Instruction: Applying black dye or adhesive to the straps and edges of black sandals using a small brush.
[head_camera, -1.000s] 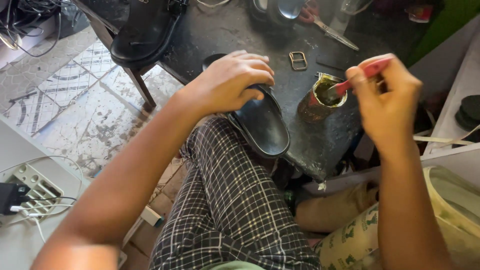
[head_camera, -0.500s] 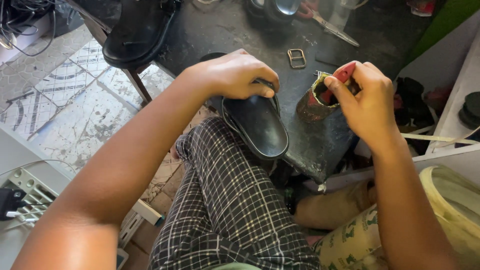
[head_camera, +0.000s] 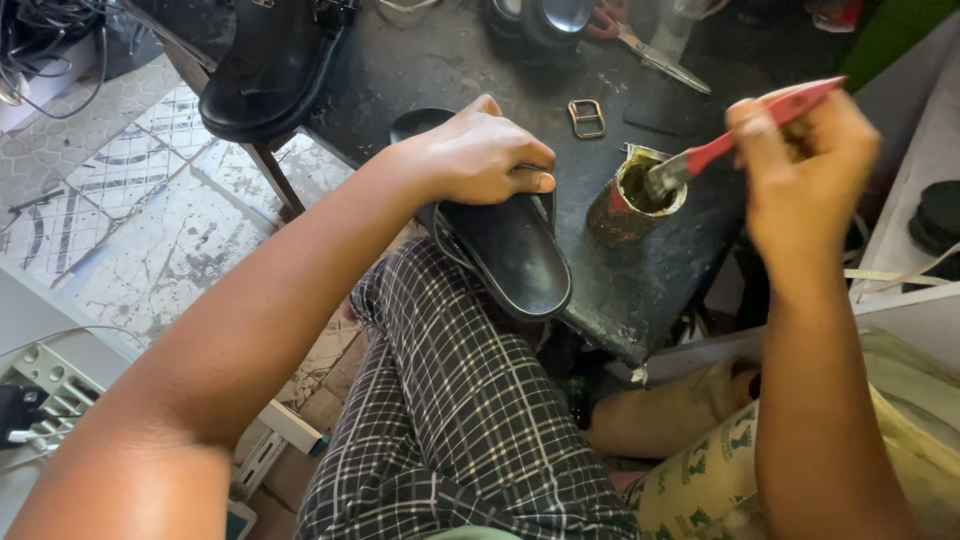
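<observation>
Sole (head_camera: 505, 250) lies black and bare on the worktop (head_camera: 440, 60) edge, its near end jutting over the checked knee, and the left hand (head_camera: 480, 160) is pressed flat across its far half, fingers together, thumb along the side. No glue shows on the part of its surface that can be seen, so coating looks not yet begun. Just right of that hand stands the tin (head_camera: 635, 195), open and smeared with yellowish glue. Further right, the right hand (head_camera: 805, 165) pinches a red brush (head_camera: 745, 135) near its end, bristles at the tin's mouth, seemingly loading. A buckle (head_camera: 587, 118) lies beyond the left fingertips, scissors (head_camera: 650, 50) further back, and a second sandal (head_camera: 265, 70) is far left.
</observation>
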